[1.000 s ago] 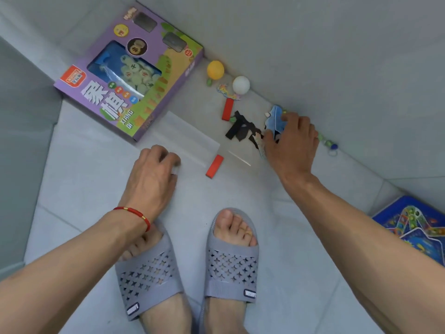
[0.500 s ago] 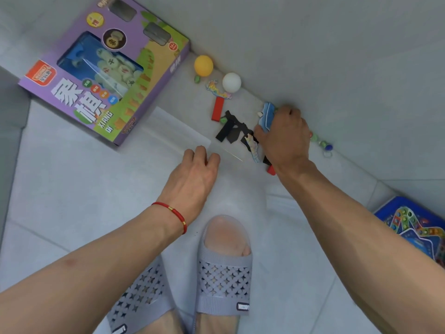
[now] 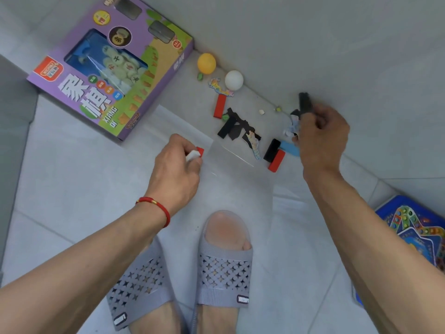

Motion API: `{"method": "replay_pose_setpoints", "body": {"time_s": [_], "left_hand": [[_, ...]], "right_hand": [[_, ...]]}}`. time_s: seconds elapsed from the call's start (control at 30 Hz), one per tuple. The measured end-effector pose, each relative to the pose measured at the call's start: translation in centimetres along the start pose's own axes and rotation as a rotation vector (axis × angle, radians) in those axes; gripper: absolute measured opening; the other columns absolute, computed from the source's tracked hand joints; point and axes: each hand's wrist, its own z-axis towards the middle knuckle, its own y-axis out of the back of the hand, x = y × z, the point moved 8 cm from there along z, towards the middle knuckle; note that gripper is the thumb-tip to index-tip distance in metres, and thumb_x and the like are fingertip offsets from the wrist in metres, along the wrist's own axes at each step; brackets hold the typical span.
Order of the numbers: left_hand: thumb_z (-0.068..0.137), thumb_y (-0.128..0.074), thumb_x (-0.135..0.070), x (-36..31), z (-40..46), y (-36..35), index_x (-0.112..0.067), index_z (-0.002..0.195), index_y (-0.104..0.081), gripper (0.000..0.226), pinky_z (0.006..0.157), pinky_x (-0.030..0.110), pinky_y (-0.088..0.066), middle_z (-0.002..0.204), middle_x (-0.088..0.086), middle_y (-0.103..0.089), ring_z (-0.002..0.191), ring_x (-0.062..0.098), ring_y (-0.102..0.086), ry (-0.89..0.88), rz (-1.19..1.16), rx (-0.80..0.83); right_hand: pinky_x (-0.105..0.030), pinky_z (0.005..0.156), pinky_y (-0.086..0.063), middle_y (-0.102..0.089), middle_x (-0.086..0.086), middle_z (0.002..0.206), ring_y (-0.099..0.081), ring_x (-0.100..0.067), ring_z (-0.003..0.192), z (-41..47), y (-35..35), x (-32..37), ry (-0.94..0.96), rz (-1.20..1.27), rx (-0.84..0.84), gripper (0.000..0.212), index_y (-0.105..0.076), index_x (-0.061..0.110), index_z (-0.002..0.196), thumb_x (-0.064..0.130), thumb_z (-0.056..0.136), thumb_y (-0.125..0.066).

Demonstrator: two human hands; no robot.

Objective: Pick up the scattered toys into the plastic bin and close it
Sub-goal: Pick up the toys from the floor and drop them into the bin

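Small toys lie scattered on the grey floor along the wall. My left hand [image 3: 177, 165] pinches a red block [image 3: 199, 151] just above a clear plastic sheet [image 3: 192, 131]. My right hand [image 3: 321, 138] grips several small pieces, with a black block [image 3: 304, 102] sticking up out of it. Loose on the floor are a red block [image 3: 220, 106], black pieces [image 3: 234, 127], a black and a red block [image 3: 274, 155] side by side, a blue piece [image 3: 287, 147], an orange ball [image 3: 206, 63] and a white ball [image 3: 234, 80]. No plastic bin is in view.
A purple chess game box [image 3: 113, 68] lies at the upper left against the wall. A blue game board [image 3: 409, 227] sits at the right edge. My feet in grey slippers [image 3: 225, 268] stand on the tiles below my hands. The wall runs diagonally behind the toys.
My left hand has taken the red block off the floor near the sheet. My right hand has lifted with pieces in it, uncovering a black and a red block.
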Motion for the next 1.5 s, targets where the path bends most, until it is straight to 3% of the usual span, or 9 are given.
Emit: {"method": "replay_pose_setpoints", "body": {"time_s": [0.1, 0.17, 0.3, 0.53, 0.7, 0.9, 1.07, 1.17, 1.5], "left_hand": [[0.099, -0.055, -0.012, 0.3, -1.8, 1.5, -0.018, 0.106, -0.05, 0.01, 0.077, 0.038, -0.059, 0.092, -0.001, -0.061, 0.084, 0.024, -0.071, 0.204, -0.371, -0.057], [0.101, -0.05, -0.004, 0.4, -3.7, 2.5, -0.013, 0.117, -0.05, 0.018, 0.076, 0.038, -0.061, 0.096, 0.004, -0.056, 0.079, 0.024, -0.069, 0.323, -0.614, -0.047], [0.1, -0.047, 0.003, 0.2, -9.5, 6.6, -0.004, 0.123, -0.058, 0.027, 0.059, 0.03, -0.056, 0.094, 0.014, -0.055, 0.071, 0.023, -0.064, 0.507, -1.064, 0.045], [0.092, -0.045, 0.006, 0.6, -21.9, 23.4, -0.006, 0.109, -0.061, 0.026, 0.052, 0.028, -0.048, 0.084, 0.016, -0.063, 0.061, 0.022, -0.056, 0.367, -1.299, -0.286], [0.091, -0.049, 0.005, 4.1, -28.6, 37.5, 0.005, 0.13, -0.045, 0.04, 0.089, 0.044, -0.059, 0.08, 0.013, -0.051, 0.079, 0.028, -0.056, 0.263, -1.056, -0.785], [0.066, -0.064, -0.026, 1.9, -29.5, 40.2, -0.028, 0.153, -0.035, 0.092, 0.105, 0.044, -0.048, 0.142, 0.002, -0.043, 0.116, 0.012, -0.057, 0.258, -0.664, -0.794], [0.084, -0.06, -0.011, -2.6, -23.8, 30.9, -0.021, 0.139, -0.051, 0.057, 0.095, 0.045, -0.053, 0.101, -0.005, -0.059, 0.081, -0.005, -0.062, 0.128, -0.609, -0.49], [0.081, -0.059, -0.014, -4.4, -20.0, 24.4, -0.024, 0.127, -0.059, 0.048, 0.091, 0.046, -0.056, 0.102, -0.004, -0.062, 0.093, 0.016, -0.062, 0.124, -0.536, -0.285], [0.087, -0.06, -0.017, -4.3, -5.0, 8.8, -0.027, 0.122, -0.062, 0.036, 0.089, 0.036, -0.056, 0.114, -0.003, -0.065, 0.101, 0.014, -0.063, 0.106, -0.121, 0.036]], "right_hand": [[-0.024, 0.052, -0.046, -0.06, -0.005, 0.076, -0.058, -0.017, 0.063, -3.6, -0.7, -2.8, -0.561, 0.664, 0.163, 0.015, -0.067, 0.009, 0.096, 0.01, 0.091, -0.053], [-0.02, 0.042, -0.04, -0.057, -0.005, 0.077, -0.053, -0.015, 0.057, -6.0, -0.3, -2.7, -0.675, 0.722, 0.225, 0.015, -0.062, 0.009, 0.104, 0.018, 0.097, -0.053], [-0.019, 0.032, -0.023, -0.053, -0.006, 0.076, -0.047, -0.01, 0.043, -11.3, -0.8, 1.2, -0.62, 0.518, 0.398, 0.012, -0.059, 0.009, 0.092, 0.017, 0.098, -0.054], [-0.029, 0.061, -0.06, -0.064, -0.025, 0.106, -0.072, -0.031, 0.071, -28.3, -8.8, 21.5, -0.384, 0.242, 1.269, 0.026, -0.061, -0.003, 0.121, -0.002, 0.098, -0.05], [-0.046, 0.087, -0.06, -0.058, -0.03, 0.126, -0.072, -0.043, 0.097, -39.5, -12.2, 37.1, -0.162, 0.226, 1.625, 0.031, -0.049, -0.002, 0.128, 0.014, 0.102, -0.052], [-0.053, 0.084, -0.06, -0.068, -0.021, 0.113, -0.071, -0.039, 0.098, -35.8, -11.1, 35.9, 0.291, -0.166, 1.466, 0.026, -0.064, 0.001, 0.114, 0.021, 0.098, -0.058], [-0.042, 0.074, -0.061, -0.073, -0.02, 0.1, -0.072, -0.029, 0.079, -23.0, -5.6, 23.4, 0.183, -0.437, 1.108, 0.024, -0.067, 0.001, 0.106, 0.019, 0.095, -0.054], [-0.04, 0.069, -0.061, -0.074, -0.018, 0.09, -0.07, -0.025, 0.071, -18.0, -1.5, 16.0, 0.118, -0.593, 0.972, 0.026, -0.069, 0.004, 0.099, 0.019, 0.087, -0.052], [-0.038, 0.08, -0.054, -0.066, -0.009, 0.115, -0.064, -0.032, 0.102, -7.6, -3.5, 5.2, 0.472, -1.005, 0.73, 0.035, -0.059, 0.02, 0.124, 0.027, 0.091, -0.05]]}}
